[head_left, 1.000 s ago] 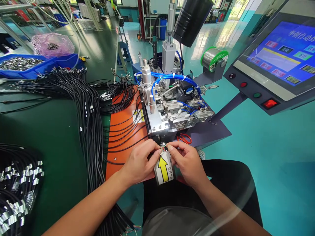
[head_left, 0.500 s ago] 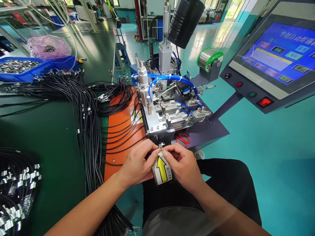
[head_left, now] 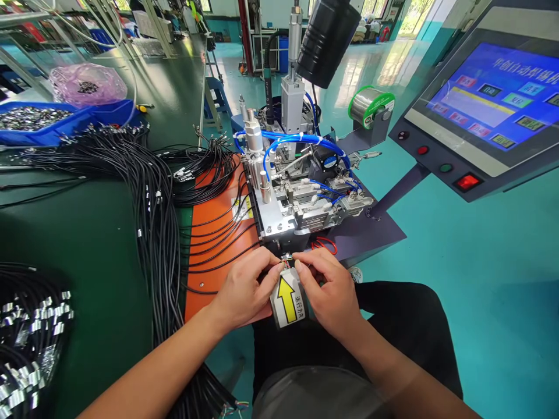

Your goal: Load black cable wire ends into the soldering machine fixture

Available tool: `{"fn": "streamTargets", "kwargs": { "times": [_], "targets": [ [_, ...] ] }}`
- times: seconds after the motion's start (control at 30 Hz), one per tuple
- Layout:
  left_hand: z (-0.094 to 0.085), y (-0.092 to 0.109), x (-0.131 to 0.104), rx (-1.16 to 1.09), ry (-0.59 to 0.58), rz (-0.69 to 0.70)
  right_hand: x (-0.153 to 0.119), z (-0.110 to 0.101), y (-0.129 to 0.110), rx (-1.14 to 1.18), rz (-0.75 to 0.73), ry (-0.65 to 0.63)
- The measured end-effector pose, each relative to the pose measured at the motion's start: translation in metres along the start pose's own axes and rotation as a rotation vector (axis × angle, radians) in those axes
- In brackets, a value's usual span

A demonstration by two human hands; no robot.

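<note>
Thin wires (head_left: pixel 286 265), reddish and yellowish, are at the lower centre of the frame, just in front of the machine (head_left: pixel 279 221) and above the plate with a yellow arrow (head_left: pixel 288 299). A small metal part (head_left: pixel 286 256) sits just beyond them; whether the wires are joined to it is too small to tell. The left hand (head_left: pixel 251 285) has its thumb and forefinger pinched together on the wires. The right hand (head_left: pixel 332 290) is at the other side, thumb and forefinger slightly parted at the tips; I cannot tell whether it grips a wire or only touches.

As for progress, these wires seem to be mid-handling, neither hand having let go. Left of centre, several black cables (head_left: pixel 222 266) lie spaced apart across the orange panel (head_left: pixel 198 302), running up to the machine's side, so those appear to be placed. Plenty seems left: a thick cable bundle (head_left: pixel 163 256) hangs down over the worktop (head_left: pixel 96 244), with bare coloured ends at the bottom, and more silver-ended cables (head_left: pixel 43 311) lie at lower left.
</note>
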State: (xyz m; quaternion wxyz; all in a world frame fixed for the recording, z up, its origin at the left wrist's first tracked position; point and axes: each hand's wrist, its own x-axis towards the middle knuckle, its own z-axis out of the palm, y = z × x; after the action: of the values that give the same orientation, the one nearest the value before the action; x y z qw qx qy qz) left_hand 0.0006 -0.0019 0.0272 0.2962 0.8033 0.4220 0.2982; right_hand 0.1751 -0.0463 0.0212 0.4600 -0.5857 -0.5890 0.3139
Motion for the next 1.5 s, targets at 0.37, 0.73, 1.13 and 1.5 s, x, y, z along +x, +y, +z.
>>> {"fn": "streamTargets", "kwargs": {
  "times": [0.37,0.73,1.13,1.5],
  "targets": [
    [-0.001,0.002,0.0,0.019,0.005,-0.012,-0.003,0.003,0.0,-0.014,0.01,0.013],
    [-0.002,0.001,0.001,0.024,0.003,-0.015,-0.003,0.002,-0.001,-0.031,-0.031,0.036],
    [-0.002,0.0,0.0,0.016,-0.003,0.005,0.011,0.006,0.007,0.456,0.369,-0.125],
    [-0.004,0.001,-0.001,-0.01,-0.019,0.039,0.016,0.003,0.006,0.613,0.392,-0.228]
  ]
}}
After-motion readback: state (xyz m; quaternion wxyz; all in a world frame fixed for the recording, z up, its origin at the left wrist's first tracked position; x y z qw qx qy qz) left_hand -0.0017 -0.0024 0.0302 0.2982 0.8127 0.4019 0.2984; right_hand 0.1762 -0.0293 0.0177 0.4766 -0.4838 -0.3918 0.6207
